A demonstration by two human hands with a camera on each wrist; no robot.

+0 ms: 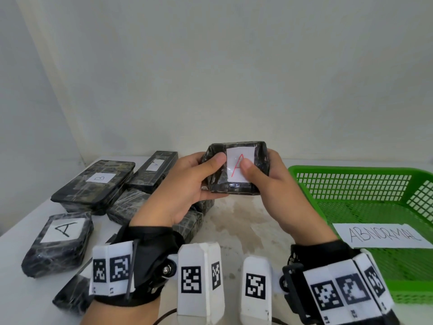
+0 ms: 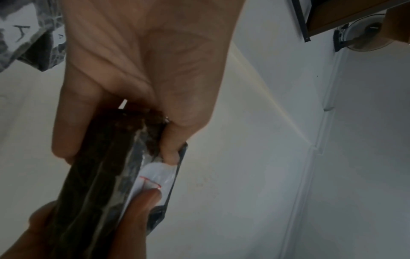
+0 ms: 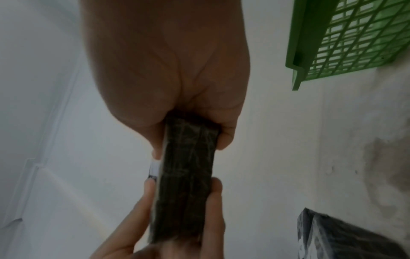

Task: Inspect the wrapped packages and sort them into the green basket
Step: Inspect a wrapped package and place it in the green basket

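Being held up: a wrapped package (image 1: 236, 170) marked with a red A.
It is pinched by left hand (image 1: 185, 184) and right hand (image 1: 276, 181); the green basket (image 1: 302, 174) lies right of the grip.

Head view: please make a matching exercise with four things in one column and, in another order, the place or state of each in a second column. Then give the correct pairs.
Things
1. package with red A
2. package with black A
3. package with B
4. ABNORMAL label

Places or states
a. inside the green basket
b. held up by both hands, left hand and right hand
c. on top of the pile at the far left
d. on the table, near left

Pairs: 1-b, 2-d, 3-c, 4-a
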